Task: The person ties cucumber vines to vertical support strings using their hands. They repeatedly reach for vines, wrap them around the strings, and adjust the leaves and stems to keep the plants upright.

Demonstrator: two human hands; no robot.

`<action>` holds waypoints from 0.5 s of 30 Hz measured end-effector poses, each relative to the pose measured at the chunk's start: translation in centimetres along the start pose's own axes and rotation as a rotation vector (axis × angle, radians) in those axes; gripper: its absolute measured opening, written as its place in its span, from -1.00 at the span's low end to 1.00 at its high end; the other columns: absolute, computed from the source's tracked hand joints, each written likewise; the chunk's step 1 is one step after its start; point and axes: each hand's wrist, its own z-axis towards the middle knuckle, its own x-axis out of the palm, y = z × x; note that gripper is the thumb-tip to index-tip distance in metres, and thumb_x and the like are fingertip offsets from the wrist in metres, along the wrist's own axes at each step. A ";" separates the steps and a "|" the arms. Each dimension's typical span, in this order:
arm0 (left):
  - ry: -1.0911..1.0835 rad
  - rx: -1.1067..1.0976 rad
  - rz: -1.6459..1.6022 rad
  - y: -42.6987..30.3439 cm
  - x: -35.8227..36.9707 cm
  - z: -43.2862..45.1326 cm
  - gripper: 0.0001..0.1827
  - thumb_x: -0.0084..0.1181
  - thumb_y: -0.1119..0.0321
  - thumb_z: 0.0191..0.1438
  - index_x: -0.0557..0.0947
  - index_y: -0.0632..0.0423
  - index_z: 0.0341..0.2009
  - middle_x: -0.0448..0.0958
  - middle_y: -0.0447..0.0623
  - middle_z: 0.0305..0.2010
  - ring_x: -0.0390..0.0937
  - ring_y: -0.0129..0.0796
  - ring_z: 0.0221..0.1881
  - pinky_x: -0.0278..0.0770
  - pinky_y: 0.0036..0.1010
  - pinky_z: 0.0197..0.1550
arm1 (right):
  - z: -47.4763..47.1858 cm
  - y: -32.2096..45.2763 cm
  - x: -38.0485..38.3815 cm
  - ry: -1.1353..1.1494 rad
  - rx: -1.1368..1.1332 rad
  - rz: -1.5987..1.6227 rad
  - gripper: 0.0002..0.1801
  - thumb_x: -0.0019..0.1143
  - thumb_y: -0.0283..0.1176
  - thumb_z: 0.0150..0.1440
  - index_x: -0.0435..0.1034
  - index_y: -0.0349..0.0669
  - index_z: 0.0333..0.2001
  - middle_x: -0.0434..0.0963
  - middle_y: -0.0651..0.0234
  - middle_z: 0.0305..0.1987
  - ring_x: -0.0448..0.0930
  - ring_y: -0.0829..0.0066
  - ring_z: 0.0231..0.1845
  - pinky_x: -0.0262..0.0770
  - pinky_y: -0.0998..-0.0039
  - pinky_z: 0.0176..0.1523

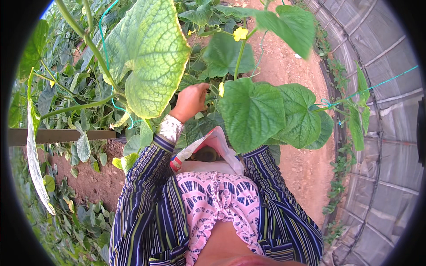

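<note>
My left hand [191,101] reaches into a cucumber vine, its fingers bent among the foliage; whether they grip a stem cannot be made out. Just right of the fingertips is a yellow cucumber flower [221,89]. My right hand is hidden behind a broad cucumber leaf [253,113]; only the striped sleeve [263,166] shows below it. Between my forearms, against my waist, hangs an open-mouthed bag [228,146] with a pinkish inside and a dark interior. A pale green vine stem [240,60] rises ahead, bearing another yellow flower [240,34].
A large yellowing leaf [149,56] fills the upper left. Below it hangs a small young cucumber [120,121]. Turquoise twine [392,78] ties a vine at right. A dirt path [309,166] runs beside the plastic greenhouse wall [392,139]. A brown bar [63,137] juts in from the left.
</note>
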 end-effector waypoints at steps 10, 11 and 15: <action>0.174 -0.551 -1.219 -7.8 -10.8 9.4 -0.44 -0.15 -0.25 0.22 0.53 -0.02 -0.05 0.43 -0.21 -0.39 0.38 -0.57 -0.50 0.33 -0.70 -0.48 | 5.9 4.5 -1.7 0.317 -0.051 0.108 -0.74 0.04 -0.26 0.21 0.38 -0.16 -0.09 0.43 0.45 -0.26 0.43 0.55 -0.22 0.34 0.45 -0.12; 0.274 -0.533 -1.163 -7.2 -11.1 9.7 -0.46 -0.13 -0.22 0.22 0.52 -0.02 -0.04 0.44 -0.20 -0.37 0.39 -0.58 -0.50 0.35 -0.71 -0.48 | 6.1 4.4 -1.6 0.329 -0.049 0.112 -0.74 0.03 -0.26 0.21 0.38 -0.16 -0.09 0.43 0.45 -0.25 0.43 0.55 -0.21 0.33 0.45 -0.11; 0.380 -0.459 -1.200 -1.1 -12.3 9.8 -0.56 0.00 0.05 0.21 0.46 0.02 0.09 0.54 -0.13 -0.20 0.40 -0.65 -0.62 0.32 -0.76 -0.70 | 6.2 4.6 -1.0 0.380 -0.065 0.143 -0.73 -0.02 -0.27 0.23 0.36 -0.15 -0.06 0.42 0.44 -0.22 0.42 0.54 -0.18 0.33 0.45 -0.07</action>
